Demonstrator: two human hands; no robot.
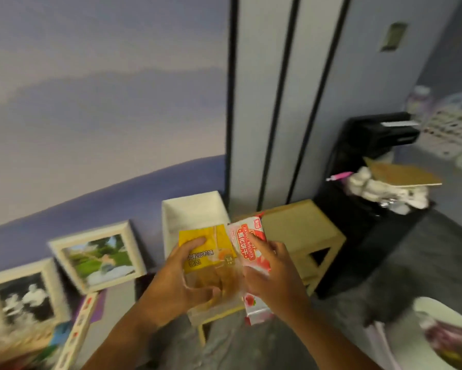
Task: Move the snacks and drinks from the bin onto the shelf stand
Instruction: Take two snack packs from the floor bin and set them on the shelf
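Packets fill both hands: left hand (pixel 176 279) fingers wrap the yellow bread pack (pixel 207 249), right hand (pixel 272 273) grips the red biscuit pack (pixel 251 247), above the wooden shelf stand (pixel 304 225) at one o'clock. Neither placed yet; its visible top looks bare.
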